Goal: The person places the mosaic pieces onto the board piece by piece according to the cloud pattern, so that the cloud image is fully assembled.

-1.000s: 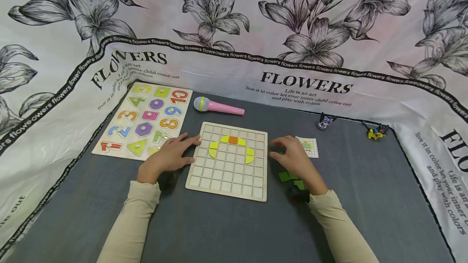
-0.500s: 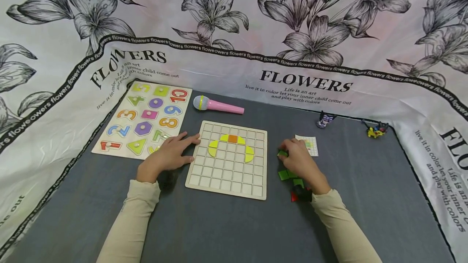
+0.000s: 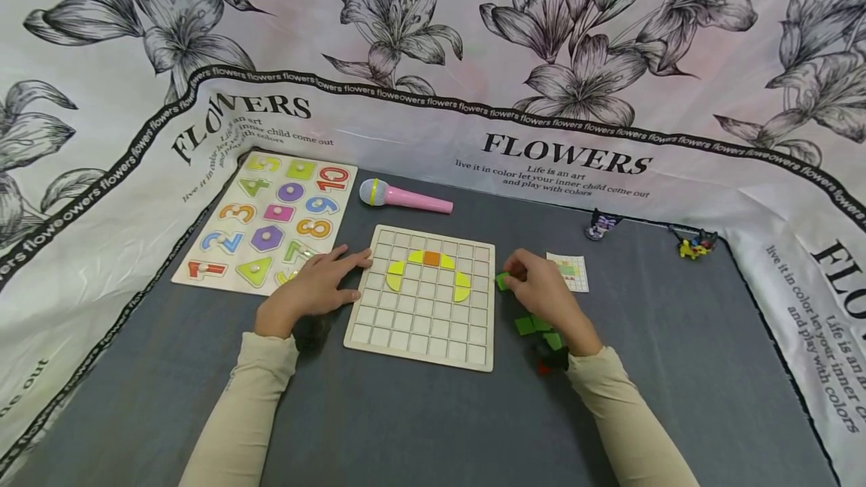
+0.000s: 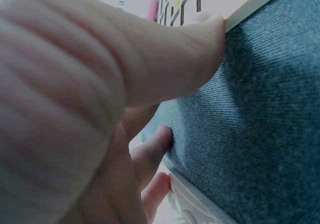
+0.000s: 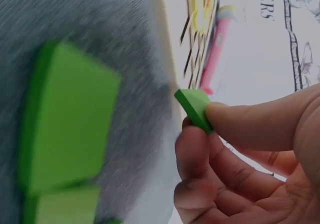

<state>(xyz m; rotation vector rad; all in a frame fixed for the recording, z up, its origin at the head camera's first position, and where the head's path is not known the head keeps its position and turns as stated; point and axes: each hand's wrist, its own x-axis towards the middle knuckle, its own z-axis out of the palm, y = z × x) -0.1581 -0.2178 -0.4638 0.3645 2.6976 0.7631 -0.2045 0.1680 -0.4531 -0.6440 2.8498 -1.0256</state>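
Note:
A wooden grid board (image 3: pixel 419 329) lies in the middle of the table, with several yellow curved pieces (image 3: pixel 462 288) and one orange square (image 3: pixel 431 259) set in its upper cells. My left hand (image 3: pixel 311 288) rests at the board's left edge, fingers spread; in the left wrist view its thumb (image 4: pixel 200 54) touches the board's side. Just off the right edge, my right hand (image 3: pixel 544 288) pinches a small green tile (image 5: pixel 195 106) between thumb and fingertips. Several green tiles (image 3: pixel 525 326) lie below that hand, along with a red piece (image 3: pixel 544 369), partly in shadow.
A number-and-shape puzzle board (image 3: pixel 226 225) lies at the left, partly under my left hand. Behind the grid stands a pink toy microphone (image 3: pixel 413 200), lying flat. A printed pattern card (image 3: pixel 575 273) is beyond my right hand. Two small figurines, one purple (image 3: pixel 601 225), one yellow (image 3: pixel 694 246), are farther back.
My right hand reached down to the green tiles, took one up and came back left toward the board's edge. The left hand stays in place.

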